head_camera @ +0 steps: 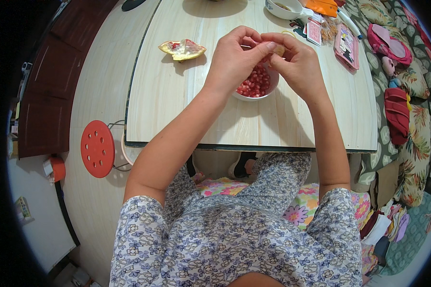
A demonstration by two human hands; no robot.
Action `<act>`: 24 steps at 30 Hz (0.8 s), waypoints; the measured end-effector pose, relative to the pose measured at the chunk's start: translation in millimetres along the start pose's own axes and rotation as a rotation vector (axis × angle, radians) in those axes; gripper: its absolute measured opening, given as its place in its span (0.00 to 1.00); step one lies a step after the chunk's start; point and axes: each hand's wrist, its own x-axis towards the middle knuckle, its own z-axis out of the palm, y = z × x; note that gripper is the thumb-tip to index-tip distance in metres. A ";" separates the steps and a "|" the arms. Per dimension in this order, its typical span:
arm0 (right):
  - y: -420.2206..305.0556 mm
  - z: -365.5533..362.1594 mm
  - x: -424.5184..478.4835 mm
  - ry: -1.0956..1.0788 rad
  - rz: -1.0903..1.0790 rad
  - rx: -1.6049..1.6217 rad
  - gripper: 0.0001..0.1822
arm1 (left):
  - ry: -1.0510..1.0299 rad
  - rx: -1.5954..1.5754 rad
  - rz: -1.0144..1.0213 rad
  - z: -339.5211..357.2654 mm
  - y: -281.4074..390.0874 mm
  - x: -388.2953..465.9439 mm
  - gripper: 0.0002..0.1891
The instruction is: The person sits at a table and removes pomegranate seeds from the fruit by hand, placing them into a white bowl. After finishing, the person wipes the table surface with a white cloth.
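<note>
My left hand (235, 53) and my right hand (296, 59) meet above a white bowl (253, 98), both holding one piece of pomegranate (278, 49). The fingers hide most of that piece. Loose red pomegranate seeds (255, 84) lie in the bowl. To the left, on the table, rests a wedge of pomegranate (182, 49) with yellowish rind, pale membrane and some red seeds.
The pale table (165, 118) has a dark edge. At its back right are a white handled bowl (285, 10), playing cards (314, 32) and a pink case (346, 48). A red stool (97, 149) stands left; a sofa with cushions (413, 143) is at right.
</note>
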 end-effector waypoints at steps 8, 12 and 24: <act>-0.7 -1.5 -2.7 -0.013 0.103 0.113 0.17 | 0.008 -0.231 -0.106 -0.4 -2.0 -1.9 0.09; -0.9 -3.4 -1.9 -0.010 0.086 0.076 0.17 | -0.018 -0.414 -0.171 -5.3 0.4 -2.4 0.10; -8.9 -3.7 -2.7 -0.036 0.196 0.320 0.16 | -0.060 -0.035 -0.038 -7.2 -3.5 2.7 0.15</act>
